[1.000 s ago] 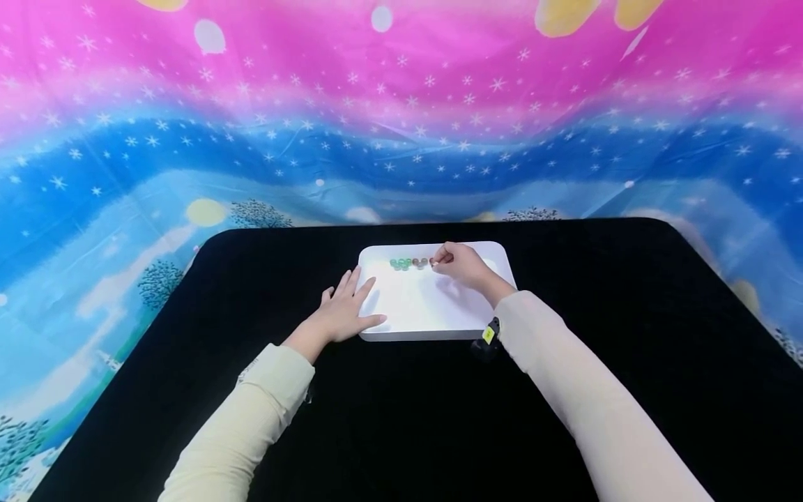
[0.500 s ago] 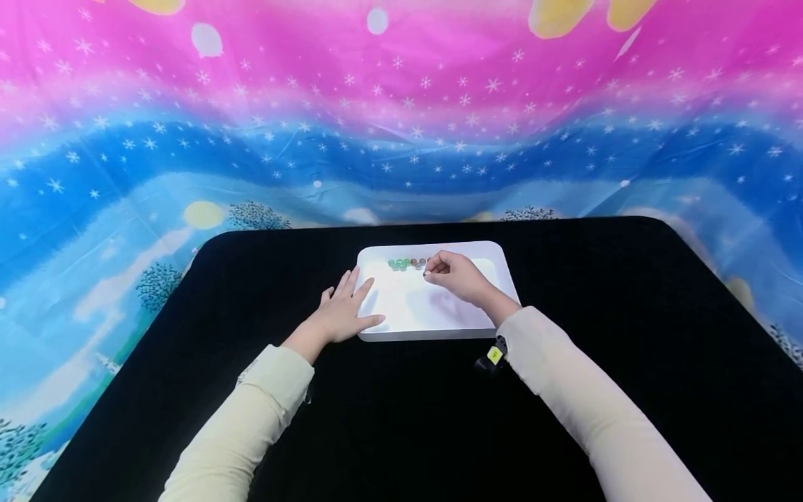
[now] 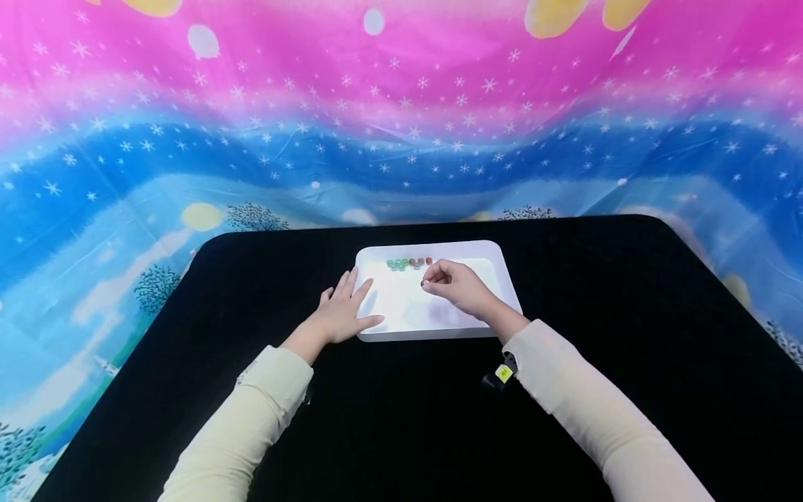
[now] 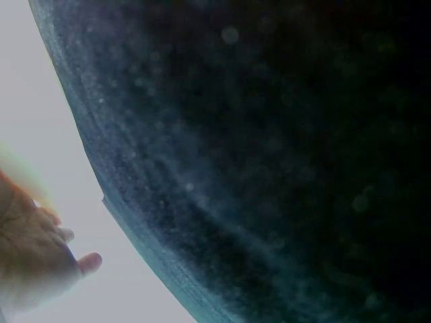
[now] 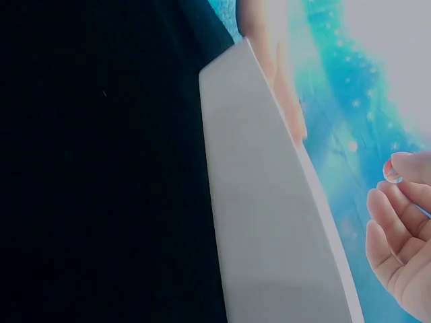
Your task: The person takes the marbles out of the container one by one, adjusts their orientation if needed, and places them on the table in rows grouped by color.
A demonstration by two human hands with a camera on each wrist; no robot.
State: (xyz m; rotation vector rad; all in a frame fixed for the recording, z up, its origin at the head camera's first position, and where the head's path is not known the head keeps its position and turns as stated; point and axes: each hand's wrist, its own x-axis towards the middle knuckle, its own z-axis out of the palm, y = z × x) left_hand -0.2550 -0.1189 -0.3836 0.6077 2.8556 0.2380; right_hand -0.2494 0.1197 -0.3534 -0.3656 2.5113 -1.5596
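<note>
A white rectangular tray (image 3: 414, 335) lies on the black-covered table. Along its far side, green glass marbles (image 3: 397, 264) sit in a tight group, with brownish and clear marbles (image 3: 417, 263) beside them and a reddish marble (image 3: 429, 261) at the right end. Over the tray's middle, my right hand (image 3: 463, 287) pinches a single marble between thumb and index finger. The right wrist view shows this marble (image 5: 391, 171) as clear with red and white, the other fingers loosely bent. My left hand (image 3: 339, 314) rests at the tray's left rim, fingers spread.
Black cloth (image 3: 401, 418) covers the table around the tray. Behind stands a pink and blue patterned curtain (image 3: 401, 139). A small black device with a yellow label (image 3: 504, 373) hangs at the right wrist. The tray's outer wall (image 5: 269, 195) fills the middle of the right wrist view.
My right hand has drawn back from the marble row towards the tray's middle, pinching a marble. The reddish marble at the row's end is now uncovered. My left hand has stayed put.
</note>
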